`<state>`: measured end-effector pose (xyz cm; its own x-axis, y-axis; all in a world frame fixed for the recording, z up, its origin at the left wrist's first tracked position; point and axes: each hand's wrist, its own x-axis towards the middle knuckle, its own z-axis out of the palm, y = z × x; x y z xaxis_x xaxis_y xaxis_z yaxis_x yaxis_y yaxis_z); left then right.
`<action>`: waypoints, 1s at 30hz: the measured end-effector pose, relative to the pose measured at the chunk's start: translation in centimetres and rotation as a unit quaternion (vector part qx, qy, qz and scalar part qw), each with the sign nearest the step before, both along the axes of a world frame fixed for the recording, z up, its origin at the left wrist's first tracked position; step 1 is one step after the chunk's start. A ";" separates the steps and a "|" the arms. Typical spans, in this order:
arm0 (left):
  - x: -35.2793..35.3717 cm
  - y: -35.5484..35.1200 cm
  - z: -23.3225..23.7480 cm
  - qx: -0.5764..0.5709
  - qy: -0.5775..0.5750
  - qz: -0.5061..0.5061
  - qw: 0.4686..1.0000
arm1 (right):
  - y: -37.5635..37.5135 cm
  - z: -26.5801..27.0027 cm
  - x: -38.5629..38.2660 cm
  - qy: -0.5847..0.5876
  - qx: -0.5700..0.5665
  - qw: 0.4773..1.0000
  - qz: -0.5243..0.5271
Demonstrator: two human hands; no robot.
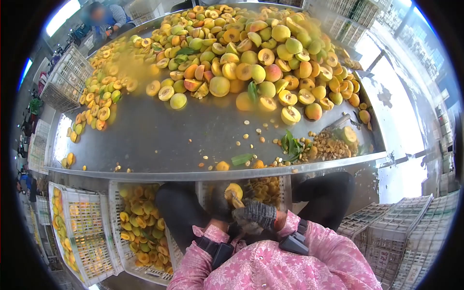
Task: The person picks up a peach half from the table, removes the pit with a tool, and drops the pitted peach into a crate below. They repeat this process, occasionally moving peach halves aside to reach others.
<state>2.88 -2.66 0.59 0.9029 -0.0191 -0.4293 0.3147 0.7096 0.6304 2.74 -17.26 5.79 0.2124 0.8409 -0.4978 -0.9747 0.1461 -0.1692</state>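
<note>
In front of my lap, my left hand (220, 204), in a dark glove, is closed around a halved yellow peach (233, 190) with its cut face up. My right hand (259, 214), in a grey knit glove, is closed on a small pitting tool (237, 201). The tool's end touches the peach's cut face; its exact shape is too small to tell. Below both hands is a white crate (286, 191) holding peach pieces (263, 189). Just beyond, the metal table (159, 130) carries a large heap of halved peaches (232, 63).
Peach pits (333, 145) and green leaves (290, 145) lie near the table's right front corner. A crate of peach halves (142, 227) stands left of my legs, another (92, 222) beyond it. Stacked crates (391, 232) stand at right. Another person (108, 21) sits at far left.
</note>
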 end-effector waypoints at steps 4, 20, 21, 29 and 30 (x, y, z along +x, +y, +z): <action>0.0 0.1 -0.6 -0.025 0.014 0.013 1.000 | 0.3 -0.3 -0.7 0.001 0.036 0.999 -0.025; -0.2 0.2 2.5 0.303 -0.069 0.064 0.948 | -1.2 0.7 -2.0 -0.112 -0.019 0.987 -0.118; -0.5 0.8 4.2 0.433 -0.128 0.034 0.892 | -1.5 0.0 -2.1 -0.139 -0.042 0.982 -0.123; -5.1 17.9 9.4 0.662 -0.052 0.147 0.733 | -4.6 -5.2 -2.5 -0.296 -0.266 0.917 -0.038; -5.2 20.6 9.4 0.789 -0.030 0.093 0.607 | -4.8 -6.8 -2.6 -0.418 -0.249 0.873 -0.023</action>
